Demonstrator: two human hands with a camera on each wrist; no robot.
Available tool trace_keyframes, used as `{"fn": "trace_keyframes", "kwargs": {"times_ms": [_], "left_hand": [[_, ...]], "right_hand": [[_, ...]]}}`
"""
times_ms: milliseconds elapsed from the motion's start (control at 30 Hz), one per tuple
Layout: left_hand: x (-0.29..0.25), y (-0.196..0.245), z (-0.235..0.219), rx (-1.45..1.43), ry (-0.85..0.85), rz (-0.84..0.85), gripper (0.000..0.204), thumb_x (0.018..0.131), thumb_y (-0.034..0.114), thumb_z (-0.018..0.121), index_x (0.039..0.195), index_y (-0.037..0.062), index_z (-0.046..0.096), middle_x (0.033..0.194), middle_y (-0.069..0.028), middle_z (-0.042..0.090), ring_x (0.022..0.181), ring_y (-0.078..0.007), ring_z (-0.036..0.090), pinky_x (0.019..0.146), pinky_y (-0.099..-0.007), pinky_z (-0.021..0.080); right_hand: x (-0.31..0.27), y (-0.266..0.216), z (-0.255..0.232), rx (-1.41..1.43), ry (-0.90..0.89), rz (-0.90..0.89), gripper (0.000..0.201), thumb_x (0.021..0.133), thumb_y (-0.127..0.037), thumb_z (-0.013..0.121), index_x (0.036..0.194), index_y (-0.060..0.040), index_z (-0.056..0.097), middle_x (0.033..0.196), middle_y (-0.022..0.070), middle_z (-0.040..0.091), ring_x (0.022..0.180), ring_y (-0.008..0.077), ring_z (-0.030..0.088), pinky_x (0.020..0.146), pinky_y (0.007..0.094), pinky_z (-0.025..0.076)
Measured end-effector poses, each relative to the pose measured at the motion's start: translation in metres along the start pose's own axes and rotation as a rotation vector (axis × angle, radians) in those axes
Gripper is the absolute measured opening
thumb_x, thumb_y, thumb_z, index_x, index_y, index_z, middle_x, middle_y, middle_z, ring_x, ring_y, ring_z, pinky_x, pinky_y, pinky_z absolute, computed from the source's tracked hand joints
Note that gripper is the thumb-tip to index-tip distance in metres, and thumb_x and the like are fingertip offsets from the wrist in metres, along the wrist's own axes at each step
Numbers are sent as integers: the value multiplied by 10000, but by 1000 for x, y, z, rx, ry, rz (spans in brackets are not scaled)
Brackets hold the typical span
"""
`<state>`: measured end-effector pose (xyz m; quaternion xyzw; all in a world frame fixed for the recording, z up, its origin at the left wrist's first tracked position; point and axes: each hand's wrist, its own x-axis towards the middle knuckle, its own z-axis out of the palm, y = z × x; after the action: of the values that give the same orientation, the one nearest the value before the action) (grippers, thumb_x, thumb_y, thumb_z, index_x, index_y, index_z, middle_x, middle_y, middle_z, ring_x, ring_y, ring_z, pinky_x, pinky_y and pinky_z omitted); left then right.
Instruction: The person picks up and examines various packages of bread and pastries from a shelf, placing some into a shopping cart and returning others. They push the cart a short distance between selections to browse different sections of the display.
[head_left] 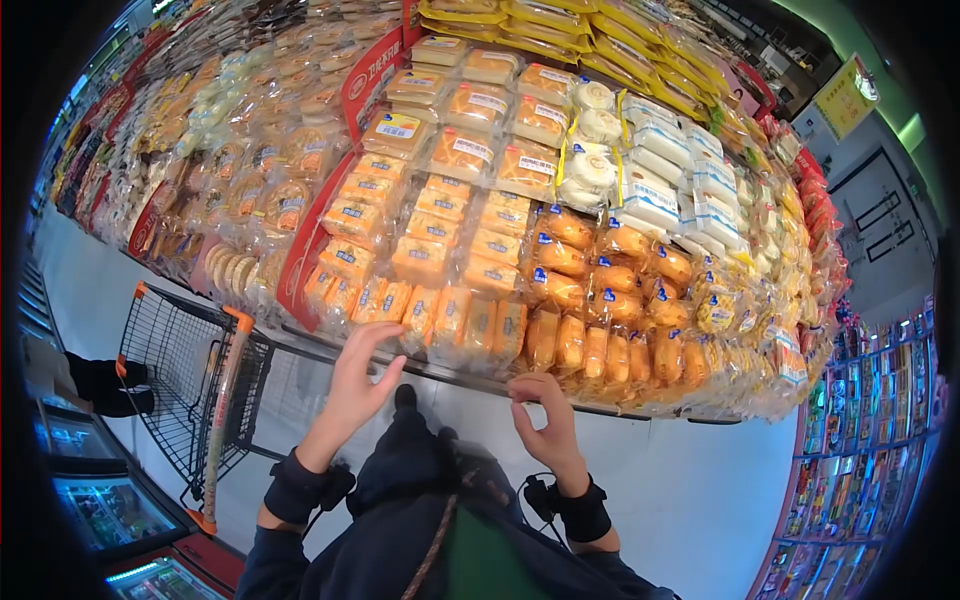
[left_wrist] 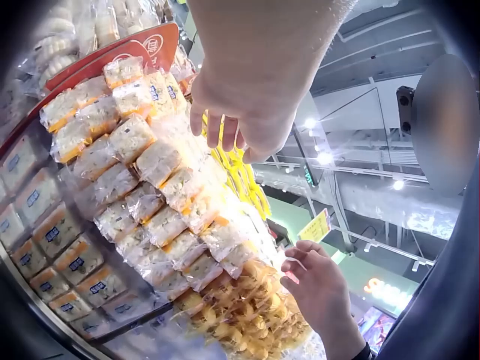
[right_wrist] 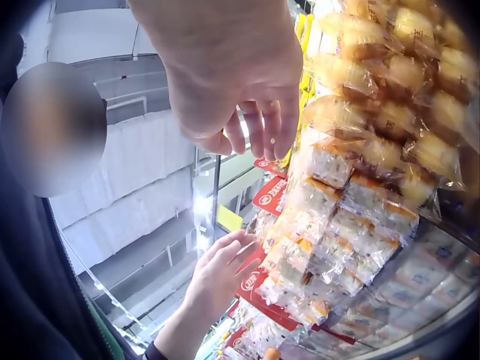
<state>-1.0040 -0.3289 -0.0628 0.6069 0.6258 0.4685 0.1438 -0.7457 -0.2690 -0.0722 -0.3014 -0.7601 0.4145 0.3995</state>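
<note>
In the head view the left hand (head_left: 358, 385) hovers at the display's front edge, by the front row of orange-and-white wrapped packs (head_left: 422, 312), its fingers loosely bent and holding nothing. To its right the right hand (head_left: 547, 418) hangs just below the edge near wrapped golden rolls (head_left: 572, 342), fingers curved and empty. The left wrist view has the left hand (left_wrist: 244, 112) large at the top, beside the wrapped packs (left_wrist: 139, 161). The right hand (right_wrist: 236, 90) fills the top of the right wrist view, beside wrapped rolls (right_wrist: 394, 120).
A shopping cart (head_left: 228, 400) with orange handle parts stands left of the person. Another person's dark shoe (head_left: 125, 385) shows past it. Freezers (head_left: 110, 505) are at lower left, stocked shelves (head_left: 865, 420) at the right. Red dividers (head_left: 305, 265) split the display.
</note>
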Motion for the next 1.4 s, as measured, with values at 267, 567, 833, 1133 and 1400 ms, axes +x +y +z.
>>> {"fn": "trace_keyframes", "kwargs": {"times_ms": [267, 567, 833, 1133, 1400], "left_hand": [[-48, -5, 0, 63, 110, -99, 361, 759, 21, 655, 1107, 19, 558, 1104, -157, 567, 1050, -324, 543, 909, -354, 425], [-109, -8, -11, 159, 151, -256, 399, 772, 34, 634, 1154, 16, 518, 1146, -172, 541, 1089, -341, 521, 935, -367, 409], [-131, -16, -29, 170, 247, -369, 420, 768, 32, 616, 1176, 23, 517, 1187, -149, 525, 1112, -279, 505, 939, -349, 397], [-165, -44, -85, 282, 314, -410, 447, 767, 28, 614, 1195, 12, 487, 1181, -172, 513, 1123, -318, 496, 955, -368, 387], [-271, -106, -170, 652, 437, -577, 524, 765, 8, 613, 1255, 6, 427, 1246, -200, 456, 1196, -365, 424, 1012, -425, 335]], "right_hand": [[-21, 9, 8, 41, -223, 73, 245, 804, 11, 606, 1042, -22, 560, 985, 95, 566, 855, 192, 569, 766, 282, 465], [-36, 32, 31, 70, -430, 85, 201, 829, -22, 610, 1026, -25, 575, 984, 97, 573, 859, 198, 580, 767, 292, 474], [-28, 42, 57, 36, -545, 72, 193, 843, -88, 614, 1029, -48, 578, 945, 81, 570, 828, 204, 584, 754, 302, 474], [-14, 39, 116, 19, -639, 45, 181, 842, -105, 606, 1013, -55, 575, 927, 75, 566, 833, 199, 575, 745, 296, 476], [-6, 18, 192, -13, -757, 5, 173, 845, -109, 606, 1009, -60, 577, 951, 79, 583, 853, 212, 595, 752, 301, 478]]}}
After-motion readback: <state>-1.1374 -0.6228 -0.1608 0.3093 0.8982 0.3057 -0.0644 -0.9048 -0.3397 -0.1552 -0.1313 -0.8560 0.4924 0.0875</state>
